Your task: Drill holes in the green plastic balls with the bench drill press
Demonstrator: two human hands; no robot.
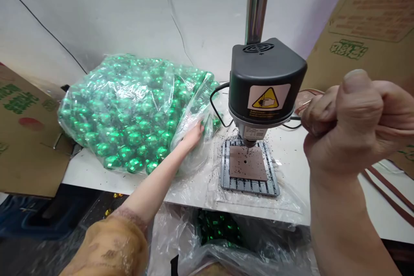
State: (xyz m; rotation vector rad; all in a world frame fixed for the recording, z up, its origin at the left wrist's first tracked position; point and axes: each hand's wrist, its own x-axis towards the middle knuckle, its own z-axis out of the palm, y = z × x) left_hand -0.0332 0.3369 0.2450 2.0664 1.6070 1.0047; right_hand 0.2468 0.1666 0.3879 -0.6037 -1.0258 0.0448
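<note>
My left hand [194, 136] reaches to the mouth of a large clear plastic bag [184, 138] full of shiny green faceted balls [134, 138]. Plastic and the hand's own angle hide most of its fingers, so their grip is unclear. My right hand [349, 120] is closed in a fist beside a black drill press [267, 69]; whatever lies inside the fist is hidden. Below the drill's chuck [249, 141], a brown square board [252, 170] with a small dark hole rests on the grey slotted base plate [273, 186]. No ball sits on the board.
Cardboard boxes [29, 138] flank the white table at left and right. Dark shavings lie scattered around the base. Under the table's front edge, an open plastic bag [258, 263] holds more green balls [216, 226]. A brown strap [388, 192] lies at right. A metal column [257, 4] rises behind the drill.
</note>
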